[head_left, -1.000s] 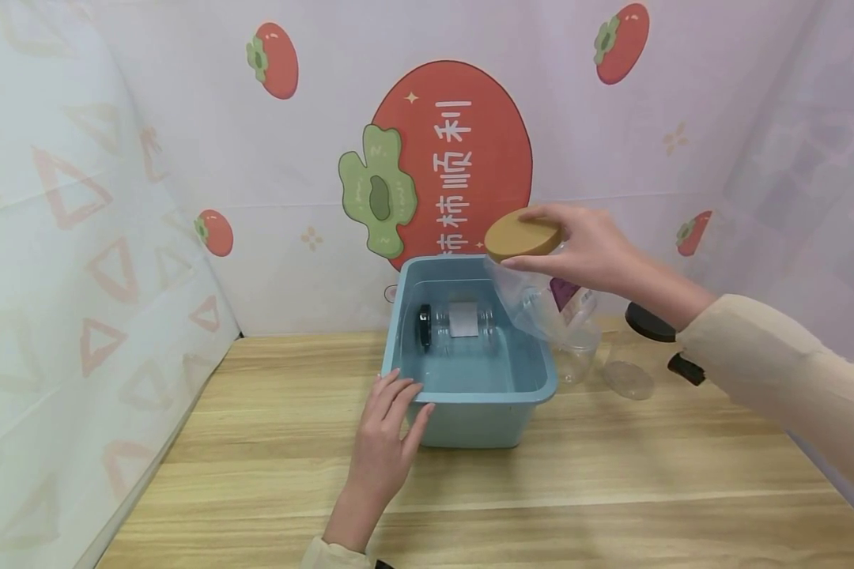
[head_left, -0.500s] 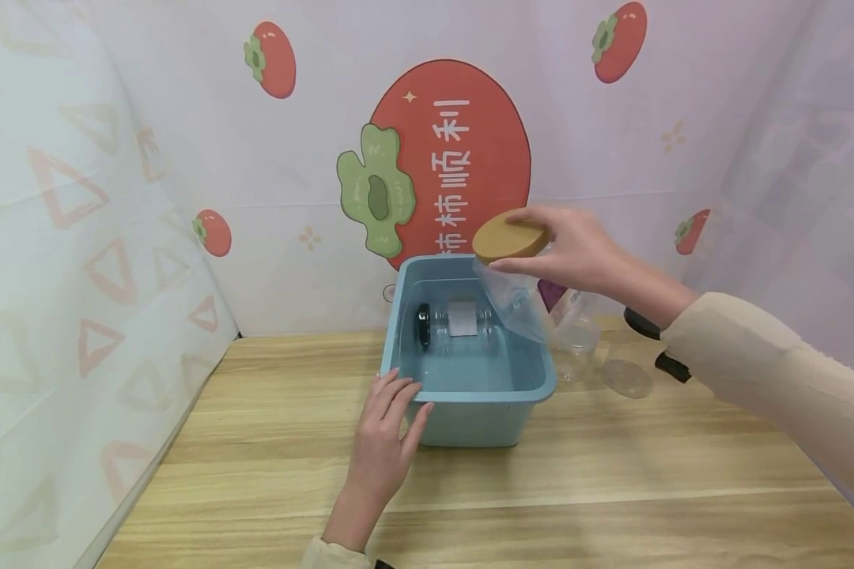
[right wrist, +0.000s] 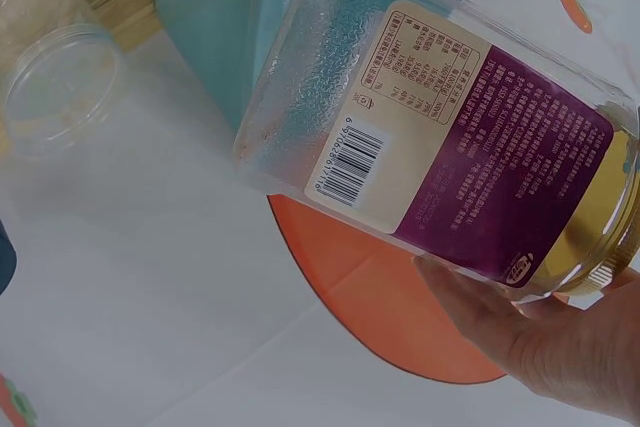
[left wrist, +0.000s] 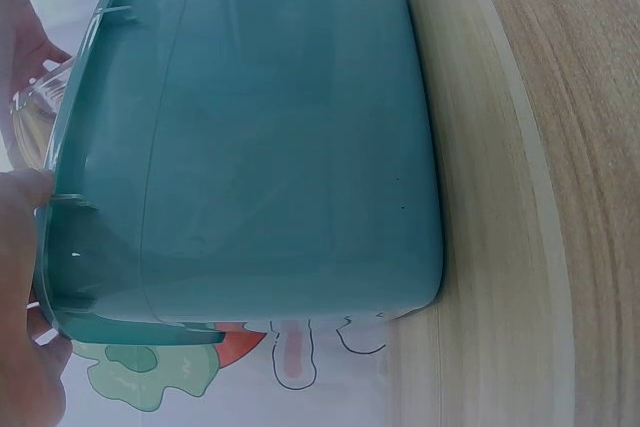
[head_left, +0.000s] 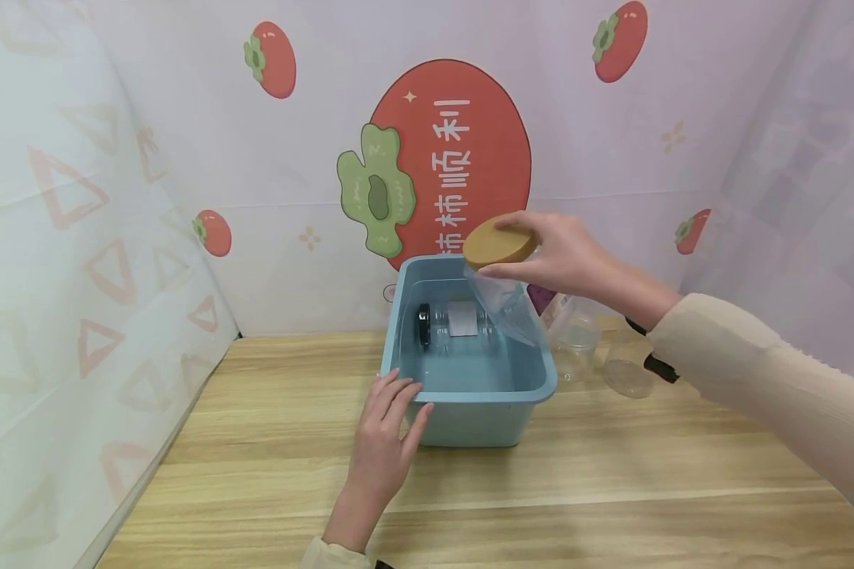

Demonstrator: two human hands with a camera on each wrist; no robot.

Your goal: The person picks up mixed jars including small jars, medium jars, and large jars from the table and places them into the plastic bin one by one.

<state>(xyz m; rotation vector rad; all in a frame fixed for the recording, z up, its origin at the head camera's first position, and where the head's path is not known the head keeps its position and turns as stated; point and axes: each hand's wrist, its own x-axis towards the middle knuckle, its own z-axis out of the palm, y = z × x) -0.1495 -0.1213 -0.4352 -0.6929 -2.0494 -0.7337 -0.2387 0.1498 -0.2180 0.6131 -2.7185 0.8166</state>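
My right hand grips a clear plastic jar by its mustard-yellow lid. A purple and cream label with a barcode covers one side of the jar. It hangs tilted over the right rim of a blue plastic basin, its bottom end pointing down to the right. My left hand holds the basin's near left corner, fingers over the rim and thumb on the outer front. Inside the basin lies another clear jar on its side, with a black lid and a white label.
Right of the basin stand clear containers, and a clear round piece is beside them. Black items are partly hidden behind the right forearm. The wooden table ends at a printed cloth backdrop.
My right hand has moved left with the yellow-lidded jar, bringing it further over the basin and slightly lower. My left hand has stayed at the basin corner.
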